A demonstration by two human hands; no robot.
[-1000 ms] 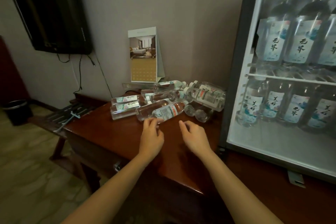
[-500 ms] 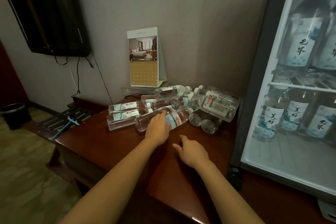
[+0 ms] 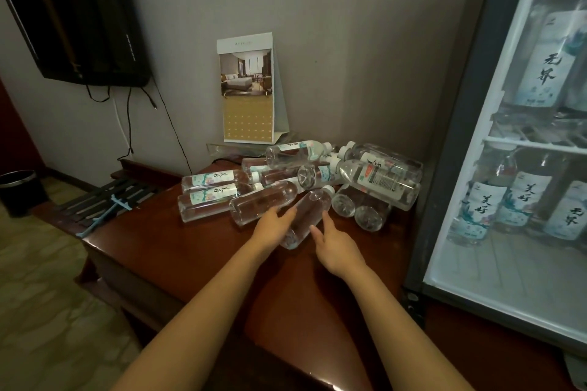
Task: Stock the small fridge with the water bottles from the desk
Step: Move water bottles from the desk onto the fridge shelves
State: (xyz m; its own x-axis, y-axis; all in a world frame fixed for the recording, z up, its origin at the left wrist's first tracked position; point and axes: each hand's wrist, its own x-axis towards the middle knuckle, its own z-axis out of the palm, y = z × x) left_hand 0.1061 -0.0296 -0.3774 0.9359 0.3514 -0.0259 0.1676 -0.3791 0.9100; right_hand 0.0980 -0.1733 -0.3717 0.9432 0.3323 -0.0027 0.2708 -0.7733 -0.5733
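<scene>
Several clear water bottles [image 3: 378, 179] lie in a heap at the back of the dark wooden desk [image 3: 190, 267], against the wall. My left hand [image 3: 271, 230] grips one water bottle [image 3: 308, 214] from the left side; it points slantwise, white cap away from me. My right hand [image 3: 336, 246] is beside that bottle on the right, fingers straight and touching its side. The small fridge [image 3: 451, 149] stands at the right, with several labelled bottles standing on its two shelves behind the glass front.
A desk calendar [image 3: 247, 89] stands against the wall behind the heap. A black television [image 3: 73, 9] hangs at the upper left, cables dangling. A slatted luggage rack [image 3: 108, 200] and a dark bin [image 3: 19, 190] are left of the desk.
My left hand has pulled one bottle out of the heap and swung its base toward me. My right hand moved forward to the bottle's right side. The view shifted closer.
</scene>
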